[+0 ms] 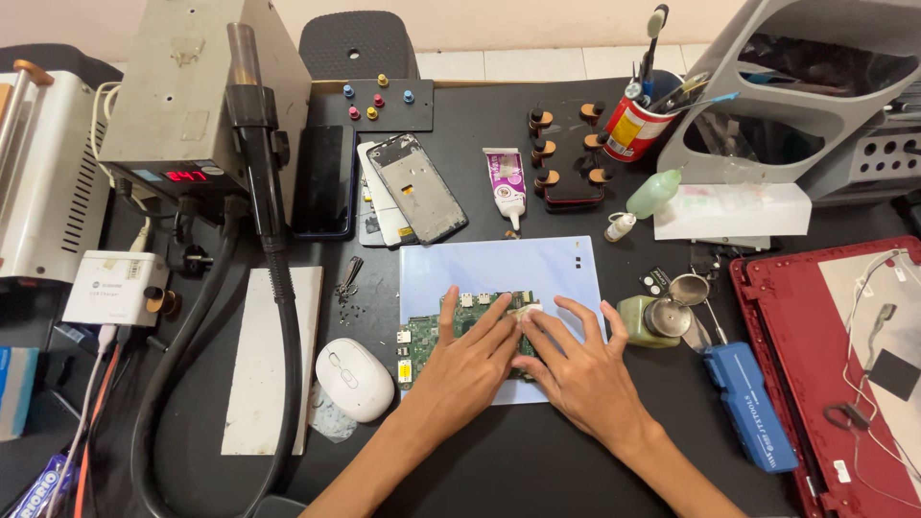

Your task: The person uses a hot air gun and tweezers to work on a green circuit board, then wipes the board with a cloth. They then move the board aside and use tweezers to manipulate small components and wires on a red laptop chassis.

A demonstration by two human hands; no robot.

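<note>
While both palms lie flat, the left hand (463,369) and right hand (576,369) press a green circuit board (451,326). Neither grips anything; fingertips meet at a small white pad (525,311).

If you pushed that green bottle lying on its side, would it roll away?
Probably a little. The green bottle looks round and lies on its side, so it may roll. Its narrow white neck would likely make it curve. The white box beside it might stop it.

Green rectangular printed circuit board (434,331), flat on a pale blue sheet, long side left to right, small silver connectors along the far edge, right part hidden. Small whitish wad (525,311), resting on the board's upper right area.
</note>
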